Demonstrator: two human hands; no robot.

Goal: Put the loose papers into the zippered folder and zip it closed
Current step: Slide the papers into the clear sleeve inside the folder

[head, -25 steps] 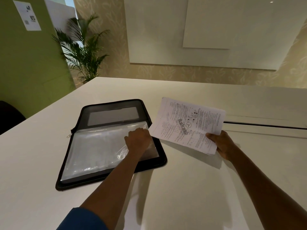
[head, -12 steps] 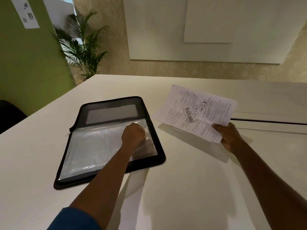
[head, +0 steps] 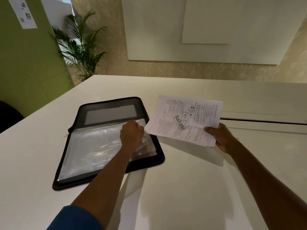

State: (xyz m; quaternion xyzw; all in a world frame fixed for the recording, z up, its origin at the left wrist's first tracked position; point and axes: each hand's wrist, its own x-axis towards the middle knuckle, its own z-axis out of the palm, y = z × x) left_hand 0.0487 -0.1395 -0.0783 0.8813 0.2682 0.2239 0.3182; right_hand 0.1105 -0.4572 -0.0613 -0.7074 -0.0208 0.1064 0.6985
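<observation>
My left hand [head: 132, 135] reaches forward over the open zippered folder [head: 108, 138], knuckles up, fingers curled into a loose fist that pinches the far right corner of the folder's clear plastic sleeve [head: 99, 150]; the plastic crinkles beside the wrist. A blue sleeve [head: 74, 218] covers the upper part of that arm near the bottom edge of the view. My right hand [head: 221, 138] is held out to the right, above the table, thumb on top and fingers underneath, gripping the near right corner of the loose papers [head: 184, 120].

The papers are a thin stack of printed sheets, fanned slightly, held nearly flat in the air just right of the folder. Their long axis runs left to right, and the left edge hangs near my left hand's knuckles; I cannot tell whether they touch.

The folder is black with a zip edge, lying flat and open on the left half of the table [head: 182, 188]. Its long axis runs from near left to far right. A zip pull [head: 66, 134] sticks out at its left edge.

The table is pale and smooth, with a dark seam [head: 265, 121] across its right side. Beyond it stand a potted palm [head: 81, 52], a green wall [head: 25, 63] with a posted notice [head: 23, 12], and a patterned wall bearing white panels [head: 207, 29].
</observation>
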